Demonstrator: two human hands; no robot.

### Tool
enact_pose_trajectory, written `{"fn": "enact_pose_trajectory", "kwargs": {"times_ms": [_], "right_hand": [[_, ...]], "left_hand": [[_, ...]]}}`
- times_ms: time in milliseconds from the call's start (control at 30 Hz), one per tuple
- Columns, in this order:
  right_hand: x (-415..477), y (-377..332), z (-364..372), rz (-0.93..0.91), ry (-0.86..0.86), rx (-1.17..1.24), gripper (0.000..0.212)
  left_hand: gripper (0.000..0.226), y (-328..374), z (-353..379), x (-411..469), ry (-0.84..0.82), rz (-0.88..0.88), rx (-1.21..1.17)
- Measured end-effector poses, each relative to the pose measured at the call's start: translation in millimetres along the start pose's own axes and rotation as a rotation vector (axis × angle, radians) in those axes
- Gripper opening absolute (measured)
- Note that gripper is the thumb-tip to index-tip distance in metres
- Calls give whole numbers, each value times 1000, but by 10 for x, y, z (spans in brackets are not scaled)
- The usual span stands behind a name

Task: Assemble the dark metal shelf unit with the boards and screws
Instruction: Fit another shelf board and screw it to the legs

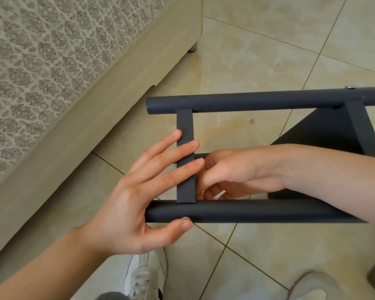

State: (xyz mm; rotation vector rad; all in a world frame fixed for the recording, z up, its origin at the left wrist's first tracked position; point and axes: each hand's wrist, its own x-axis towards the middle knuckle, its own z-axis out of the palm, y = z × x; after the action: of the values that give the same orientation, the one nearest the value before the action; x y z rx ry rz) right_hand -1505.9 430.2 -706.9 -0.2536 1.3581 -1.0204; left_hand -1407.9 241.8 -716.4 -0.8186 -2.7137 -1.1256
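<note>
**While the crossbar is being steadied, its joint is being worked from behind**

Because the dark metal shelf frame is lying on its side over the tiled floor, its end is being presented to both hands at once. The flat crossbar is being pressed by the left hand. Its fingers are being held straight and slightly spread across the bar, probably so that it is being kept square between the far tube and the near tube. The thumb is being laid against the near tube, just beside a screw head, apparently so that the fastener is being guarded from slipping.

The right hand is being reached in behind the crossbar, between the two tubes. Its fingers are being curled towards the bar, but whether anything is being pinched cannot be told, since the tips are being hidden.

A second screw is sitting in the far tube above a second crossbar, with a dark board beside it. The end joint is therefore judged to be the step being handled.
</note>
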Motion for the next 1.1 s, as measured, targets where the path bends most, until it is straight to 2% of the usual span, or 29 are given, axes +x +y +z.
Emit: {"fn": "enact_pose_trajectory", "kwargs": {"times_ms": [133,300,400,567,700,867,1100], "right_hand": [[17,16,17,29,67,-62,21],[-11,-1,-10,-11,-4,24,24],[-21,3,8,-17,-3,24,16],[-15,11,34,12,46,-54,30],[-25,-6,65,29,74,-62,16],[-37,-9,40,14,36,-26,29],[-40,-12,21,29,-2,-19,30]], "left_hand": [[64,6,1,-1,-1,-3,-5],[64,4,-3,0,-1,-3,-2],[64,3,4,-1,1,-4,-1],[64,6,6,-8,6,-3,0],[65,4,9,-12,7,0,2],[64,3,17,-11,12,2,-2],[64,0,19,-9,15,0,-1]]}}
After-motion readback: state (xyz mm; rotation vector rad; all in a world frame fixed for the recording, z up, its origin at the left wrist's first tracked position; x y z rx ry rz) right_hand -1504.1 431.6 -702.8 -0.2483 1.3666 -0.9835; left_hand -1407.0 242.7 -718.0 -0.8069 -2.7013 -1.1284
